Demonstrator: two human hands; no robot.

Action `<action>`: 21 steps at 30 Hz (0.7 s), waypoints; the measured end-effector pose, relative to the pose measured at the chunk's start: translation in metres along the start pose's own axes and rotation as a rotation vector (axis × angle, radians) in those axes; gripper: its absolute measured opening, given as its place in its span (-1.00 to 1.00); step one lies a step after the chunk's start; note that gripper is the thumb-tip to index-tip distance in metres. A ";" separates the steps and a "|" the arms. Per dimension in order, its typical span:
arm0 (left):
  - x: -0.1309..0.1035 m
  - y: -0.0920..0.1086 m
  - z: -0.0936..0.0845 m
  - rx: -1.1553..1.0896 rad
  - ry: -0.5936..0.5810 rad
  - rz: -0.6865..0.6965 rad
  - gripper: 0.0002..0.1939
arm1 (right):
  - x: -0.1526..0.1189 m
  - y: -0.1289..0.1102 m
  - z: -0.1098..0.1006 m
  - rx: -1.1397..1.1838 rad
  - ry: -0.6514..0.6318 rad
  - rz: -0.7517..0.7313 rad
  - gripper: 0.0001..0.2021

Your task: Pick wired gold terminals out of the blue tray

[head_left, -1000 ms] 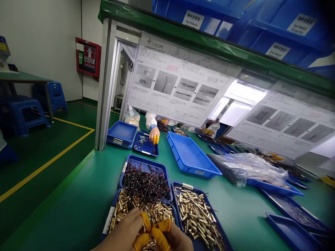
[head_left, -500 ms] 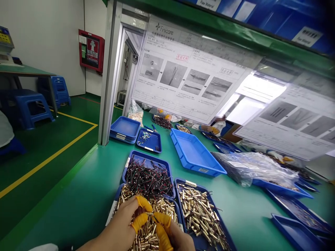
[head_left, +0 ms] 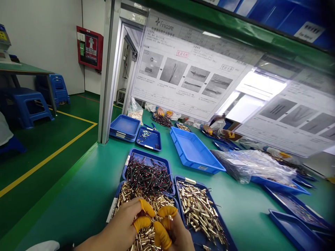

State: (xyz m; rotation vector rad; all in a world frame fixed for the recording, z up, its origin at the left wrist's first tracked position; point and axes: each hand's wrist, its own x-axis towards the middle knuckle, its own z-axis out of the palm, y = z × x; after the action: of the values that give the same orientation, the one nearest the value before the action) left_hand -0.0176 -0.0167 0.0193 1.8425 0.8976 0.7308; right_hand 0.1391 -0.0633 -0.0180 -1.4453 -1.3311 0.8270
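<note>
My left hand [head_left: 127,219], with yellow finger cots on thumb and forefinger, is closed in a pinch above a blue tray [head_left: 114,204] of loose brass sleeves [head_left: 146,238]. Close beside it my right hand [head_left: 179,232], also in yellow cots, has its fingers curled together. A small shiny bit shows at the right fingertips; whatever either hand grips is too small and covered to name. Beyond the hands, a blue tray [head_left: 151,154] holds a heap of short black and red wires [head_left: 148,176]. To the right, another blue tray [head_left: 220,218] holds brass sleeves with wires [head_left: 200,211].
A large light-blue bin [head_left: 195,148], stacked blue trays [head_left: 125,123] and a small parts tray [head_left: 149,139] stand farther back. Plastic wrap [head_left: 251,165] lies at right. Instruction sheets [head_left: 185,69] hang overhead beside a metal post [head_left: 107,76]. Co-workers' gloved hands [head_left: 163,113] work at the far end.
My fingertips, which met over a small piece, have drawn slightly apart. The right fingers have curled inward. Co-workers' hands in the background have shifted.
</note>
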 end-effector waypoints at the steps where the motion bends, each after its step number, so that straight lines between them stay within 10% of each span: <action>1: 0.000 0.001 0.000 0.014 -0.026 -0.035 -0.84 | -0.001 0.000 0.002 0.040 0.032 -0.006 -0.72; 9: 0.000 -0.002 0.002 -0.046 0.024 -0.089 -0.85 | 0.001 0.000 -0.004 0.042 -0.078 0.009 -0.75; 21: -0.001 -0.008 0.002 -0.029 0.053 0.028 -0.70 | 0.003 -0.008 -0.015 -0.457 0.072 -0.416 -0.74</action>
State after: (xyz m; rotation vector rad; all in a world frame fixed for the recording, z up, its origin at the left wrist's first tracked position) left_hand -0.0188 -0.0157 0.0110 1.8213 0.8924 0.8093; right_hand 0.1507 -0.0638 -0.0061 -1.4414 -1.7599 0.2011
